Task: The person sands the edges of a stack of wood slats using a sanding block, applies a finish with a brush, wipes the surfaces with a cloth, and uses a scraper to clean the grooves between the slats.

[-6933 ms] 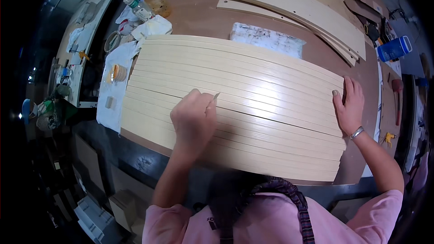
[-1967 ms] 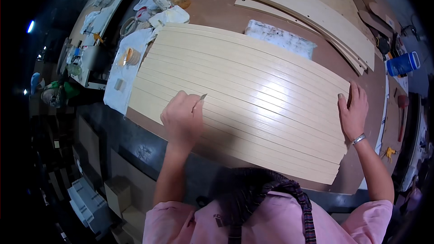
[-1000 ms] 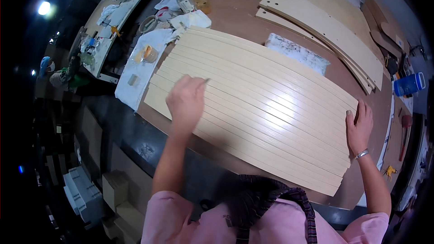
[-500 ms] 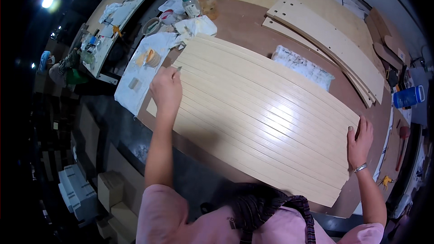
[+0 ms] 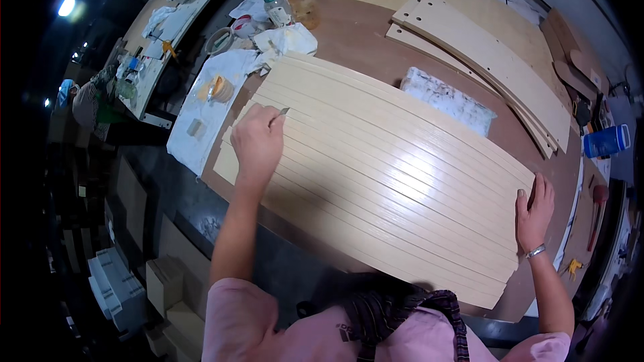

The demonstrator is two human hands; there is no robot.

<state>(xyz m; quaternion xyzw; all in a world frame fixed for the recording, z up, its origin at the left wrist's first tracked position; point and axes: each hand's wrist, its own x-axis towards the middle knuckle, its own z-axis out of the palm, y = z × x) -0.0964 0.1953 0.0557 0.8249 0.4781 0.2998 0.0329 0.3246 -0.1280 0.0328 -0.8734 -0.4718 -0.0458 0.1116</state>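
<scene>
Pale wooden strips (image 5: 376, 161) lie side by side as a wide panel across the brown tabletop, their ends uneven at the left and lower right. Over the left part of the panel, my left hand (image 5: 258, 141) is closed in a pinch on a small thin grey piece (image 5: 284, 111), whose tip sticks out past the fingers; its kind cannot be made out. At the panel's right end rests my right hand (image 5: 534, 213), wearing a bracelet, with thumb and fingers apart along the strip ends. It holds nothing that I can see.
Behind the panel lies a paint-smeared white block (image 5: 448, 100). Drilled wooden boards (image 5: 483, 53) are stacked at the back right. A white cloth (image 5: 201, 117) carries an orange-stained cup (image 5: 220, 89) at the left. Bottles (image 5: 301, 3) stand at the back; a blue container (image 5: 606, 141) is at far right.
My left hand has moved a little to the right and nearer to me over the strips, still pinching the grey piece. My right hand stays in place.
</scene>
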